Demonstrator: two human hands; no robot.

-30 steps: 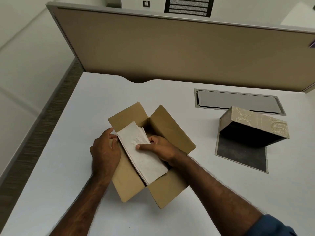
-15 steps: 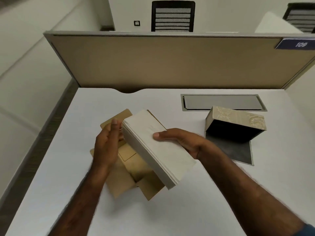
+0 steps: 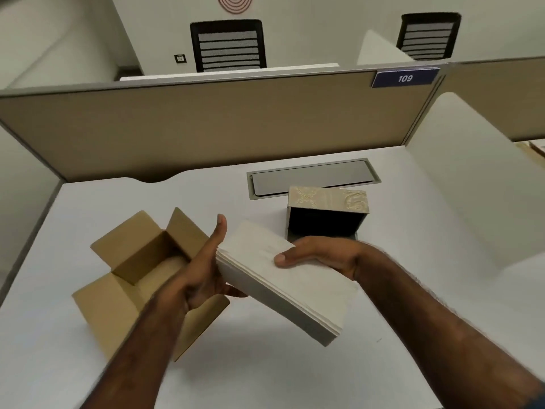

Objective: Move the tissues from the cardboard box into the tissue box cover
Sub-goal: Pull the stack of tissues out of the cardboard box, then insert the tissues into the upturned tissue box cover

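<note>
White tissues [image 3: 283,278], one thick stack, are out of the cardboard box [image 3: 138,267] and held above the tabletop [image 3: 442,261]: the left hand [image 3: 203,270] holds the stack's near-left edge, the right hand [image 3: 318,255] clasps its far side. Left to do, I judge: carry them to the tissue box cover [image 3: 327,214], lying just beyond with its dark opening toward the stack, and slide them in.

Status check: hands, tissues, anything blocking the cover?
Left hand and right hand grip tissue stack in air. Cardboard box open. Cover opening unblocked.
</note>
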